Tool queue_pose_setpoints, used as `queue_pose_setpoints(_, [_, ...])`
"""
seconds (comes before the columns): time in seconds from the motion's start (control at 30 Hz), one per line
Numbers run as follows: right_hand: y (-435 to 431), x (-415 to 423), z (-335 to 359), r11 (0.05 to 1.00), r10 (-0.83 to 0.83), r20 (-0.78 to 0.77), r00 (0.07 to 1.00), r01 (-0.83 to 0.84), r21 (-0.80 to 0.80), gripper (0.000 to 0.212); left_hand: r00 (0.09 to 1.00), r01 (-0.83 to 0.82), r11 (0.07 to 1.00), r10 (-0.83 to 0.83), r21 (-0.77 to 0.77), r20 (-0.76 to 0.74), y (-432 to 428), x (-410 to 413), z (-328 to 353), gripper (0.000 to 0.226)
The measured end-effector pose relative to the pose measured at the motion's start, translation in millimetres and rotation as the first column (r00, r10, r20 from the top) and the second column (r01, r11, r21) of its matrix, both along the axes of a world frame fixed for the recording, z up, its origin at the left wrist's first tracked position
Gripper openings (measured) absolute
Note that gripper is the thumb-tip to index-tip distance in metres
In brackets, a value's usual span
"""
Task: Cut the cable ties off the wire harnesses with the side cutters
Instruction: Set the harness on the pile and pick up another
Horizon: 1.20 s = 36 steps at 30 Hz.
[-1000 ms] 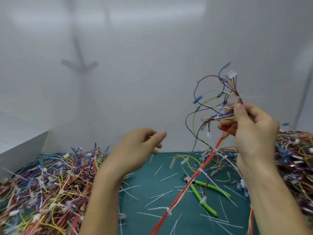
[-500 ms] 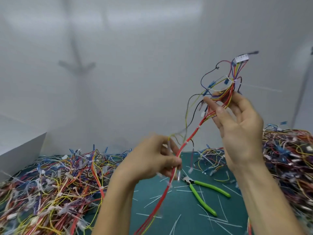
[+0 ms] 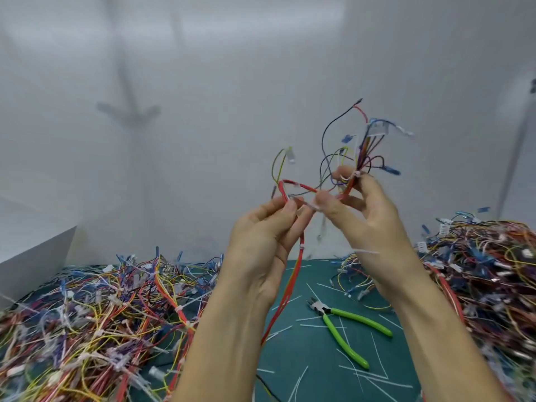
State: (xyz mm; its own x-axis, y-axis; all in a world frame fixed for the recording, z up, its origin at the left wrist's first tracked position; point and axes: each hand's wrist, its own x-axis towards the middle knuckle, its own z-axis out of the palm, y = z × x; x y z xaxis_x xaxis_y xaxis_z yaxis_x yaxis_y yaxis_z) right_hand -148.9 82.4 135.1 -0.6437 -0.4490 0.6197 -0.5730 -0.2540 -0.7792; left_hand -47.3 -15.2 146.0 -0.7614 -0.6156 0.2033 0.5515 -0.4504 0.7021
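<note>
Lower left: heap of tied harnesses (image 3: 87, 314). Centre: left hand (image 3: 261, 245) pinches a red-wired harness (image 3: 304, 186) held up mid-frame; right hand (image 3: 365, 216) pinches it further along. Lower centre-right: green-handled side cutters (image 3: 326, 311) lie on the teal mat (image 3: 304, 358). Right: second heap (image 3: 493, 280).

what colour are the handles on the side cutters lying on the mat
Bright green, seen in the head view: the side cutters lie on the dark teal mat.
</note>
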Motion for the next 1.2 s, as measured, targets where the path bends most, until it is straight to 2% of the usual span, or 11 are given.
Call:
queue_pose_setpoints(0.1, [4, 8, 3, 0.972, 0.147, -0.035, 0.989, -0.137, 0.191, 0.083, 0.961, -0.181, 0.941, 0.231, -0.286, 0.153, 0, 5, 0, 0.011])
queue_pose_setpoints(0.2, [0, 14, 3, 0.935, 0.332, -0.005, 0.943, -0.329, 0.131, 0.07, 0.912, -0.196, 0.862, 0.335, -0.468, 0.235, -3, 10, -1, 0.009])
queue_pose_setpoints(0.33, [-15, 20, -4, 0.984, 0.178, -0.01, 0.984, -0.178, 0.007, 0.049, 0.919, -0.118, 0.832, 0.299, -0.543, 0.257, -11, 18, -1, 0.014])
queue_pose_setpoints(0.47, [-13, 13, -3, 0.998, -0.061, -0.067, 0.996, 0.062, 0.006, 0.051, 0.863, -0.117, 0.729, 0.411, -0.675, 0.295, -37, 32, -3, 0.012])
queue_pose_setpoints(0.57, [-3, 6, 2, 0.987, -0.159, -0.072, 0.985, 0.156, -0.041, 0.05, 0.806, -0.274, 0.823, 0.479, -0.498, 0.348, -55, 32, -13, 0.012])
queue_pose_setpoints(0.63, [4, 3, 5, 0.976, -0.213, -0.081, 0.974, 0.209, -0.054, 0.049, 0.853, -0.354, 0.923, 0.384, -0.149, 0.352, -64, 29, -19, 0.014])
queue_pose_setpoints(0.7, [7, 3, 6, 0.967, -0.253, -0.104, 0.962, 0.25, -0.041, 0.047, 0.93, -0.305, 0.926, 0.239, 0.223, 0.278, -67, 25, -21, 0.017])
queue_pose_setpoints(0.73, [7, 4, 6, 0.962, -0.274, -0.119, 0.954, 0.272, -0.031, 0.044, 0.949, -0.269, 0.905, 0.19, 0.329, 0.253, -66, 22, -21, 0.019])
queue_pose_setpoints(0.97, [9, 11, 10, 0.905, -0.418, -0.315, 0.852, 0.42, -0.064, 0.018, 0.946, -0.253, 0.88, 0.139, 0.401, 0.292, -33, -23, -42, 0.014])
queue_pose_setpoints(1.13, [8, 9, 7, 0.854, -0.466, -0.458, 0.757, 0.519, -0.011, 0.008, 0.925, -0.328, 0.695, 0.1, 0.639, 0.366, -21, -54, -66, 0.017])
queue_pose_setpoints(1.2, [8, 8, 7, 0.851, -0.462, -0.479, 0.747, 0.525, -0.002, 0.007, 0.928, -0.346, 0.67, 0.142, 0.657, 0.345, -15, -65, -59, 0.016])
